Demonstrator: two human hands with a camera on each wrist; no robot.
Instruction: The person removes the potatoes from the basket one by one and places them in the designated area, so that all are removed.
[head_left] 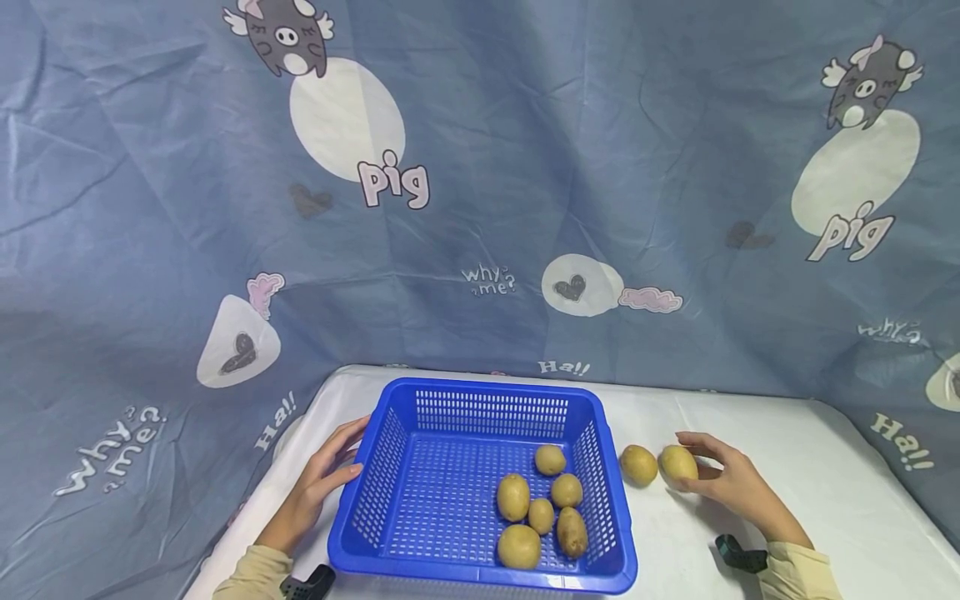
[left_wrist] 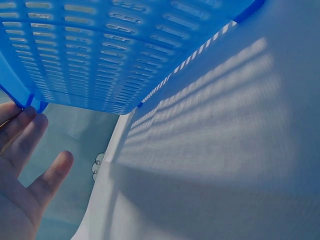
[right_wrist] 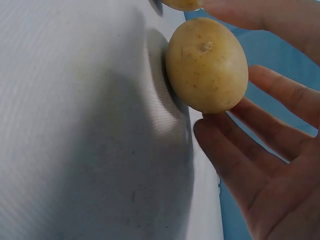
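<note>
A blue plastic basket (head_left: 480, 575) with slotted walls holds several potatoes (head_left: 518, 547) toward its right side. At the basket's left rim is my left hand (head_left: 318, 483), its fingertips touching the edge; the left wrist view shows the fingers (left_wrist: 37, 130) fairly straight against the rim. To the right of the basket, two potatoes lie on the white table. My right hand (head_left: 731, 479) has its thumb and fingers around the outer potato (head_left: 678, 467). The right wrist view shows this potato (right_wrist: 206, 65) between thumb and fingers, low against the white surface.
Just right of the basket lies the other loose potato (head_left: 638, 465), close beside the one in my right hand. A white cloth covers the table (head_left: 675, 550). Behind it hangs a blue curtain (head_left: 480, 208) printed with pigs and words.
</note>
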